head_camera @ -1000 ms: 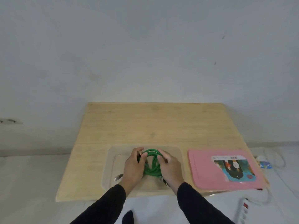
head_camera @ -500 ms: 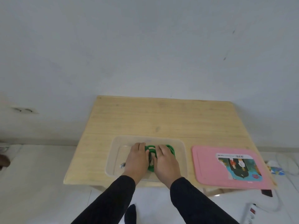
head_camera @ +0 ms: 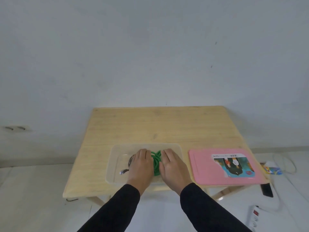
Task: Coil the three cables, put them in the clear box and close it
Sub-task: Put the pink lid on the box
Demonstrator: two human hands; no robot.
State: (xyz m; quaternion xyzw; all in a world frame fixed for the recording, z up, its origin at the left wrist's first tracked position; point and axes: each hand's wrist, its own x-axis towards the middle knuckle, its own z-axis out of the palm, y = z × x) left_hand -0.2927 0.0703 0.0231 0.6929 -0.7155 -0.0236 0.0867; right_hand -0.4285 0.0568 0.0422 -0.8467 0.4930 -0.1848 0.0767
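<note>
Lower centre of frame: left hand (head_camera: 140, 164) and right hand (head_camera: 173, 166), fingers flat and fairly straight, press the coiled green rubbery cable (head_camera: 156, 162) down inside the clear plastic box (head_camera: 115, 151). Cable looks light, springy, prob. unwinds if let go; best pinched across all loops. Pink flat plastic lid (head_camera: 204, 166) lies right of box, on pale wooden table (head_camera: 158, 124).

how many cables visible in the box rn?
2: a green coiled cable between the hands, and a dark cable at the left hand's outer edge. A third may be hidden under the hands.
</note>
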